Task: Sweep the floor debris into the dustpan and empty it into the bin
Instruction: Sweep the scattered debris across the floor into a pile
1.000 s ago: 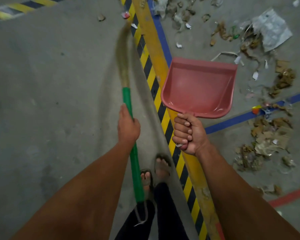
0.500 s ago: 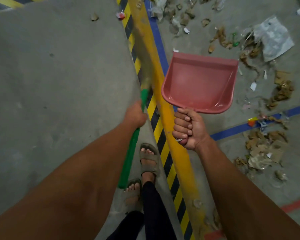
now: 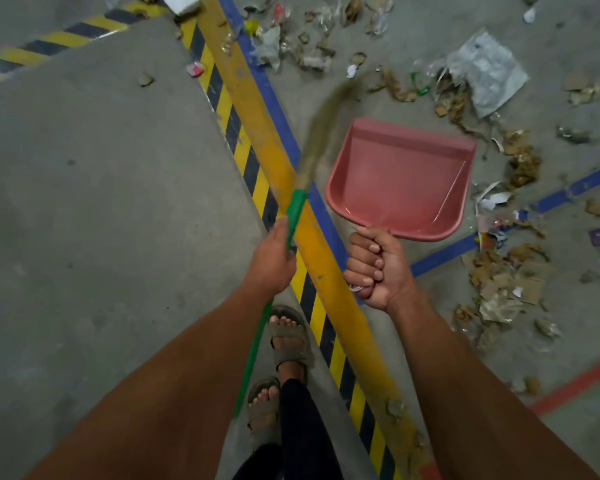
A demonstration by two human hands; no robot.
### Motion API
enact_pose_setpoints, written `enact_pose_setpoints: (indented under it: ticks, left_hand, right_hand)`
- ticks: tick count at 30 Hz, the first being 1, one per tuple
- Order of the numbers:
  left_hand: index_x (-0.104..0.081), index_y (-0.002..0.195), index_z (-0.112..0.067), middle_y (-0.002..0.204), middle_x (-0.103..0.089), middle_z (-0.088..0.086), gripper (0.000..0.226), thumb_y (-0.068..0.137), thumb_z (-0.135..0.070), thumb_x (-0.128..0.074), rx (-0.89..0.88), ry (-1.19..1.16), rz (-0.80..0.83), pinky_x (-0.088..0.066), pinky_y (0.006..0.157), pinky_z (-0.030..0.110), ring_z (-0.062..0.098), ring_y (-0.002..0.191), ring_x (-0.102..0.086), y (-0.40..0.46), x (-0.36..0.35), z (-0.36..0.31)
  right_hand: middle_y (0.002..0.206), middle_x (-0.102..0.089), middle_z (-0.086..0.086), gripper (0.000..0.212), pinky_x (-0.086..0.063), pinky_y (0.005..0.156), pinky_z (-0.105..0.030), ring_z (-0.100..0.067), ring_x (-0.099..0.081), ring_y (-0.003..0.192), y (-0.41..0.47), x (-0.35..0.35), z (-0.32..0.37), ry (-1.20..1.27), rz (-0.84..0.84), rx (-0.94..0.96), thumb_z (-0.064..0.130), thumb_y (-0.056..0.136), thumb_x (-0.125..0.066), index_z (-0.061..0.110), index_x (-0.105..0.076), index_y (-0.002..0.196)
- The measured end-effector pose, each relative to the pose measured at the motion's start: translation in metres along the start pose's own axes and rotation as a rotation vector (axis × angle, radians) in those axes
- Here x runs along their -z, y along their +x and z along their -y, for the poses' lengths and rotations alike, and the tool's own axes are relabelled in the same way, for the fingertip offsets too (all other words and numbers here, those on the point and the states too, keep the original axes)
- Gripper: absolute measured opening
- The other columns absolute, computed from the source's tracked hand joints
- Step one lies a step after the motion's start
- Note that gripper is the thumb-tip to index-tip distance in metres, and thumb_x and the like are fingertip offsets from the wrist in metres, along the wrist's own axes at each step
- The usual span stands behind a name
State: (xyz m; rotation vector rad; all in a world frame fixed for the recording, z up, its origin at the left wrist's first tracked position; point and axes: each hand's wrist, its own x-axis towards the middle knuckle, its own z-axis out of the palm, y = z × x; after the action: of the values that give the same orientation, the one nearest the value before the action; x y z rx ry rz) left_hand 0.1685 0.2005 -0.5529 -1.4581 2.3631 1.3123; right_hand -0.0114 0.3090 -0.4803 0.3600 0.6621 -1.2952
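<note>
Standing on grey concrete floor (image 3: 84, 202) crossed by yellow line (image 3: 278, 168), left hand (image 3: 271, 261) grips green broom (image 3: 297, 211), right hand (image 3: 378, 268) grips empty pink dustpan (image 3: 399, 178); debris (image 3: 499, 282) lies from twelve to four o'clock.

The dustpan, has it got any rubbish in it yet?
No, the pink dustpan held by the right hand shows only a bare inside; debris lies on the floor.

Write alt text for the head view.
Seen from above, a person's left hand grips a green-handled broom and the right hand holds an empty pink dustpan above a concrete floor, with scattered debris at right.
</note>
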Motion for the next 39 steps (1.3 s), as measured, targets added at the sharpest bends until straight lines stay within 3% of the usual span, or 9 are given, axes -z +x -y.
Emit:
enact_pose_setpoints:
  ticks: [3, 6, 12, 17, 20, 25, 29, 35, 39]
  left_hand:
    - [-0.019, 0.161, -0.002, 0.163, -0.032, 0.019, 0.073, 0.098, -0.009, -0.056, 0.163, 0.084, 0.008, -0.033, 0.116, 0.041, 0.037, 0.144, -0.039, -0.005, -0.004, -0.001]
    - [-0.031, 0.154, -0.002, 0.149, -0.047, 0.021, 0.065, 0.095, -0.010, -0.059, 0.225, 0.176, 0.087, -0.043, 0.106, 0.046, 0.040, 0.131, -0.050, -0.008, -0.011, -0.005]
    - [-0.036, 0.156, -0.016, 0.133, -0.062, 0.021, 0.064, 0.100, -0.024, -0.065, -0.082, 0.201, 0.417, -0.049, 0.083, 0.039, 0.038, 0.112, -0.063, -0.006, -0.027, -0.025]
    - [-0.044, 0.148, -0.014, 0.122, -0.067, 0.015, 0.056, 0.101, -0.034, -0.065, -0.307, 0.203, 0.484, -0.043, 0.075, 0.032, 0.025, 0.090, -0.064, -0.023, -0.023, -0.052]
    - [-0.047, 0.146, -0.020, 0.090, -0.068, 0.004, 0.053, 0.101, -0.044, -0.063, -0.261, 0.115, 0.498, -0.053, 0.057, 0.034, 0.020, 0.062, -0.066, -0.043, -0.020, -0.056]
    - [-0.049, 0.140, -0.020, 0.101, -0.073, 0.011, 0.042, 0.103, -0.033, -0.061, -0.192, 0.071, 0.711, -0.056, 0.051, 0.032, 0.020, 0.061, -0.065, -0.068, -0.009, -0.064]
    - [-0.049, 0.140, -0.020, 0.098, -0.073, 0.009, 0.040, 0.102, -0.029, -0.062, -0.141, 0.360, 0.836, -0.057, 0.052, 0.033, 0.019, 0.058, -0.065, -0.072, -0.017, -0.076]
    - [-0.060, 0.127, -0.011, 0.099, -0.066, 0.013, 0.030, 0.101, -0.024, -0.057, -0.286, 0.923, 0.609, -0.056, 0.064, 0.036, 0.027, 0.073, -0.065, -0.064, -0.068, -0.109]
    - [-0.054, 0.130, -0.007, 0.123, -0.061, 0.023, 0.032, 0.102, -0.023, -0.052, -0.309, 0.840, 0.356, -0.054, 0.087, 0.047, 0.042, 0.107, -0.064, -0.061, -0.117, -0.129]
  right_hand:
    - [0.037, -0.027, 0.009, 0.043, -0.021, 0.033, -0.019, -0.006, -0.020, 0.028, -0.015, 0.012, -0.002, 0.027, -0.001, 0.029, 0.023, 0.100, -0.045, 0.023, -0.037, 0.058]
    - [0.037, -0.028, 0.009, 0.043, -0.021, 0.032, -0.019, -0.006, -0.021, 0.028, -0.030, 0.024, -0.008, 0.047, -0.020, 0.060, 0.023, 0.100, -0.042, 0.023, -0.037, 0.057]
    - [0.037, -0.026, 0.009, 0.044, -0.017, 0.033, -0.020, -0.005, -0.022, 0.027, -0.069, 0.050, -0.039, 0.079, -0.042, 0.140, 0.022, 0.101, -0.042, 0.023, -0.037, 0.057]
    - [0.039, -0.023, 0.009, 0.041, -0.014, 0.035, -0.021, -0.005, -0.023, 0.027, -0.114, 0.064, -0.069, 0.131, -0.064, 0.230, 0.022, 0.098, -0.047, 0.023, -0.036, 0.059]
    - [0.043, -0.015, 0.010, 0.041, -0.013, 0.035, -0.021, -0.005, -0.022, 0.027, -0.147, 0.069, -0.085, 0.175, -0.081, 0.306, 0.022, 0.099, -0.047, 0.023, -0.035, 0.060]
    - [0.039, -0.020, 0.010, 0.040, -0.016, 0.033, -0.020, -0.005, -0.022, 0.027, -0.203, 0.081, -0.110, 0.240, -0.071, 0.412, 0.022, 0.098, -0.047, 0.024, -0.037, 0.059]
    - [0.038, -0.019, 0.010, 0.042, -0.016, 0.031, -0.020, -0.007, -0.012, 0.029, -0.242, 0.102, -0.131, 0.298, -0.114, 0.470, 0.023, 0.099, -0.044, 0.024, -0.036, 0.058]
    - [0.040, -0.017, 0.010, 0.042, -0.016, 0.032, -0.020, -0.008, -0.009, 0.031, -0.272, 0.140, -0.167, 0.364, -0.168, 0.515, 0.023, 0.098, -0.045, 0.024, -0.036, 0.057]
    - [0.037, -0.023, 0.009, 0.042, -0.010, 0.038, -0.021, -0.009, -0.009, 0.032, -0.285, 0.167, -0.192, 0.415, -0.198, 0.558, 0.023, 0.098, -0.047, 0.024, -0.035, 0.057]
